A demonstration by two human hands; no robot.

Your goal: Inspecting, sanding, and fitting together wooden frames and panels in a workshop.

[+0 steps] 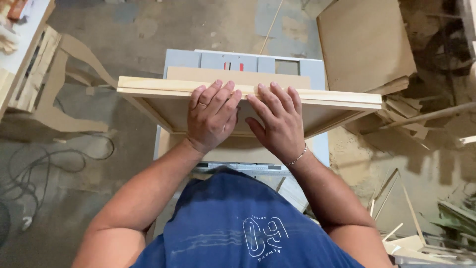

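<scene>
Pale wooden strip lies crosswise atop a board on a grey table saw | left hand, right hand flat, fingers together, pressing it | step: steadying stock; next calls for even forward pressure | sawdust floor.

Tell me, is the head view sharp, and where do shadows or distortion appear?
Head view: both hands and the wood strip are sharp; light is soft, without glare; dim shadow covers the scrap pile at right; the wide lens bends the edges slightly.
</scene>
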